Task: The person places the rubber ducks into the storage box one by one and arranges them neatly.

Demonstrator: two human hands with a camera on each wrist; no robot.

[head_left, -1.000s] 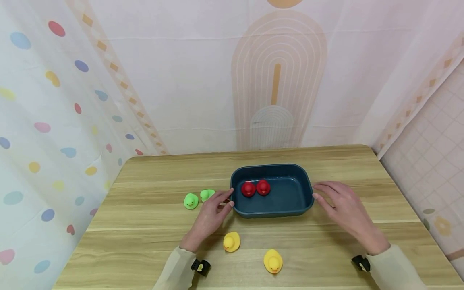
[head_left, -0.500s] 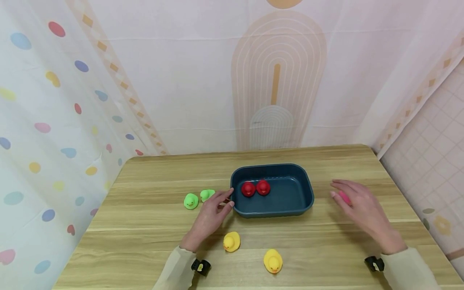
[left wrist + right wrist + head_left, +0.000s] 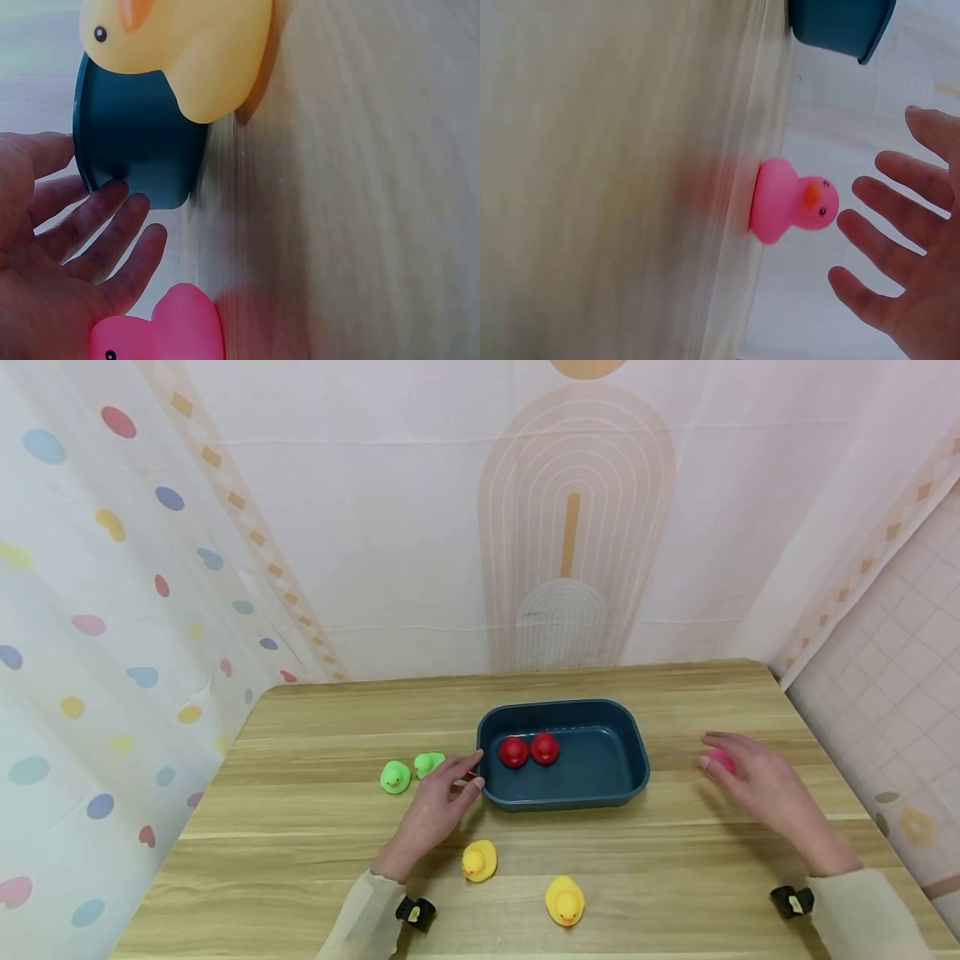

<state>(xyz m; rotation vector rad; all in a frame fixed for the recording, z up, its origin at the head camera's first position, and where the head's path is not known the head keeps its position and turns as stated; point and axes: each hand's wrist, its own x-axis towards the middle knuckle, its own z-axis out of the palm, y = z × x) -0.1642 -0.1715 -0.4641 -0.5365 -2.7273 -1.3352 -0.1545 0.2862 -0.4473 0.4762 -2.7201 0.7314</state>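
A dark blue rectangular basin (image 3: 600,777) stands mid-table with two red rubber ducks (image 3: 513,752) inside at its left. My left hand (image 3: 432,806) touches the basin's left end, its thumb and fingertips at the rim and outer wall. Close below those fingers, a pink rubber duck (image 3: 172,326) shows in the left wrist view; the hand mostly hides it from the head view. Over at the right, my right hand (image 3: 768,789) hovers with spread fingers above another pink duck (image 3: 776,202), which sits upright on the table. A gap separates the fingertips and that duck.
Two green ducks (image 3: 395,777) sit left of the left hand. Two yellow ducks (image 3: 565,902) lie in front of the basin, one near the left wrist. The wooden table (image 3: 300,860) meets a patterned curtain (image 3: 390,527) at the back.
My right hand has left the basin's right end and moved right, over the pink duck, which now shows between its fingers. The left hand and the basin have stayed put.
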